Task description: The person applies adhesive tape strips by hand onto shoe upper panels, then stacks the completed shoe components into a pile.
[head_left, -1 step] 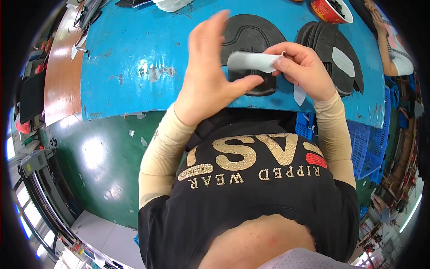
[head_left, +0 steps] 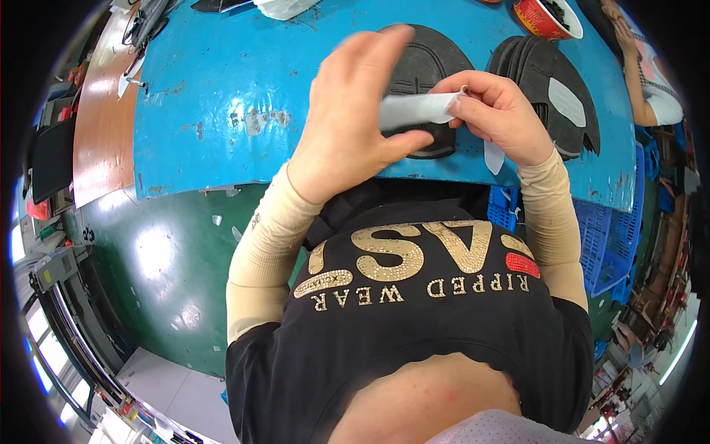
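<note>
My right hand is closed, pinching one end of a curled white strip between thumb and fingers. The strip stretches left toward my left hand, which is raised and open, its thumb apart from its slightly blurred fingers; whether it touches the strip I cannot tell. Beneath both hands lies a black rounded pad with moulded lines, partly covered by the hands and strip. A small white pointed piece shows below my right hand. To the right is a stack of similar black pads with a white oval piece on top.
The blue table has worn patches. A red and white bowl with dark bits stands at the far right, and a white bag at the far edge. Blue crates sit below at right. Another person's arm is at the right.
My left hand has swung a little to the right, its fingers tipping over the strip's free end. The strip has shifted slightly; my right hand keeps its pinch.
</note>
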Demonstrator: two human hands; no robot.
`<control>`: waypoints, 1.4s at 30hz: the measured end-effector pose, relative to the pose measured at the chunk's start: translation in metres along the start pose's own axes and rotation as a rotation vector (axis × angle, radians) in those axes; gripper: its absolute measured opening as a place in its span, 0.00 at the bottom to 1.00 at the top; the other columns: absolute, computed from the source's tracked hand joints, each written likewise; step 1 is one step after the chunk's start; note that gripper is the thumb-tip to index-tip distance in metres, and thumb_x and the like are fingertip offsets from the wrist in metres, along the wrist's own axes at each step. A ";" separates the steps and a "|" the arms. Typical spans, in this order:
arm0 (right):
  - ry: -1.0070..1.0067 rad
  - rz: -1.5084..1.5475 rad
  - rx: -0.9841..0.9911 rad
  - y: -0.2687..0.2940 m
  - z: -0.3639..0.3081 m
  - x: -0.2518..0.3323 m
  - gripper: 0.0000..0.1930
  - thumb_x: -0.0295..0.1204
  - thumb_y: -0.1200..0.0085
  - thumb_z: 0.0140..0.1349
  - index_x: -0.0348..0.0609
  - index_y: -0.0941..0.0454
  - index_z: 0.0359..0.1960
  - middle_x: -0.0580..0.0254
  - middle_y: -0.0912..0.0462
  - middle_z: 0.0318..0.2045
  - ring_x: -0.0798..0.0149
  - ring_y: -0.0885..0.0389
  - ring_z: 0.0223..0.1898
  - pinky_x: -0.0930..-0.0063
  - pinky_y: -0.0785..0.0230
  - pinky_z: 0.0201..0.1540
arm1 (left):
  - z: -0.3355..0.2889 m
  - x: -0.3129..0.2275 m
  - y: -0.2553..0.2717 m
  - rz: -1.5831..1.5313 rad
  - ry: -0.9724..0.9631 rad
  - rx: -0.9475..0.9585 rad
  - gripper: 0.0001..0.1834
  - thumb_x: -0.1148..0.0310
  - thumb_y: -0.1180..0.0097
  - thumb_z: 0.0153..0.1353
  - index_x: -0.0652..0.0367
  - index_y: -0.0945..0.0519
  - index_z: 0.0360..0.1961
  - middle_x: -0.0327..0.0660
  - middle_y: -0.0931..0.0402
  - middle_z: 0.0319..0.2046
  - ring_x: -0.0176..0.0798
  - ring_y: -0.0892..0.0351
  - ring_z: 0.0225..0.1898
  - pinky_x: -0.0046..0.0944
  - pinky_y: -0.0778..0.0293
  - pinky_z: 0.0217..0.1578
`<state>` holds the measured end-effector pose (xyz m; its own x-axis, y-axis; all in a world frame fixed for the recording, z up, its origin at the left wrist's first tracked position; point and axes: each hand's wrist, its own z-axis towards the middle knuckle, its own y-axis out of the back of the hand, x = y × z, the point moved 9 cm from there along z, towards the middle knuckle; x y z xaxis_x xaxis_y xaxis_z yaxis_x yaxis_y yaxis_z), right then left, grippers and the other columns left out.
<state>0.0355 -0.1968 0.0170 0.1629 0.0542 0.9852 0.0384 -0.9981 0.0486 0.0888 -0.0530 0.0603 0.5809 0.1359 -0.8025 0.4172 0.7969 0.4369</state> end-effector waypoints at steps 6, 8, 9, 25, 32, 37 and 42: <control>-0.138 0.047 0.015 0.003 -0.003 -0.022 0.10 0.31 0.49 0.60 0.40 0.23 0.40 0.74 0.26 0.22 0.83 0.33 0.24 0.89 0.43 0.22 | -0.006 0.009 -0.024 0.072 -0.160 0.086 0.19 0.73 0.41 0.53 0.60 0.27 0.47 0.41 0.22 0.31 0.33 0.23 0.31 0.29 0.28 0.35; -0.091 0.014 -0.059 0.010 -0.006 -0.030 0.09 0.31 0.49 0.60 0.40 0.24 0.39 0.75 0.28 0.22 0.83 0.35 0.22 0.90 0.43 0.23 | -0.014 0.017 -0.028 -0.042 -0.043 0.033 0.15 0.74 0.43 0.54 0.61 0.27 0.45 0.42 0.22 0.28 0.36 0.22 0.28 0.31 0.28 0.31; -0.094 0.016 -0.057 0.008 -0.008 -0.034 0.09 0.31 0.49 0.60 0.40 0.24 0.39 0.75 0.28 0.22 0.83 0.35 0.22 0.90 0.43 0.23 | -0.018 0.027 -0.026 -0.150 0.073 -0.026 0.12 0.75 0.46 0.55 0.61 0.27 0.42 0.43 0.23 0.25 0.39 0.22 0.25 0.33 0.28 0.27; 0.177 -0.400 -0.533 0.027 -0.007 -0.025 0.09 0.32 0.47 0.59 0.39 0.27 0.35 0.66 0.22 0.25 0.76 0.25 0.26 0.82 0.32 0.31 | 0.019 0.042 -0.035 0.298 -0.198 0.152 0.16 0.68 0.44 0.55 0.57 0.27 0.45 0.46 0.24 0.27 0.47 0.24 0.27 0.40 0.28 0.28; 0.163 -0.632 -0.637 0.024 -0.011 -0.025 0.08 0.34 0.48 0.59 0.43 0.28 0.34 0.61 0.22 0.19 0.64 0.22 0.21 0.73 0.31 0.25 | 0.018 0.045 -0.046 0.356 -0.269 0.177 0.16 0.66 0.44 0.55 0.56 0.27 0.45 0.44 0.25 0.23 0.46 0.24 0.27 0.41 0.29 0.29; 0.219 -0.962 -0.627 0.018 -0.007 -0.015 0.08 0.36 0.47 0.58 0.47 0.28 0.32 0.60 0.21 0.19 0.56 0.21 0.22 0.66 0.31 0.23 | 0.019 0.048 -0.052 0.485 -0.325 0.169 0.15 0.64 0.44 0.55 0.55 0.27 0.43 0.42 0.25 0.21 0.45 0.24 0.26 0.42 0.30 0.28; 0.277 -1.086 -0.615 0.013 -0.005 -0.011 0.08 0.35 0.46 0.57 0.47 0.29 0.31 0.61 0.21 0.20 0.56 0.21 0.22 0.66 0.31 0.23 | 0.018 0.045 -0.053 0.506 -0.360 0.155 0.15 0.65 0.44 0.55 0.55 0.27 0.43 0.41 0.26 0.21 0.45 0.25 0.25 0.42 0.30 0.29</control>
<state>0.0296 -0.2104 0.0080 0.1219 0.9130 0.3893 -0.4502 -0.2987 0.8415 0.1052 -0.0997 0.0080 0.9198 0.2453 -0.3063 0.1102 0.5877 0.8015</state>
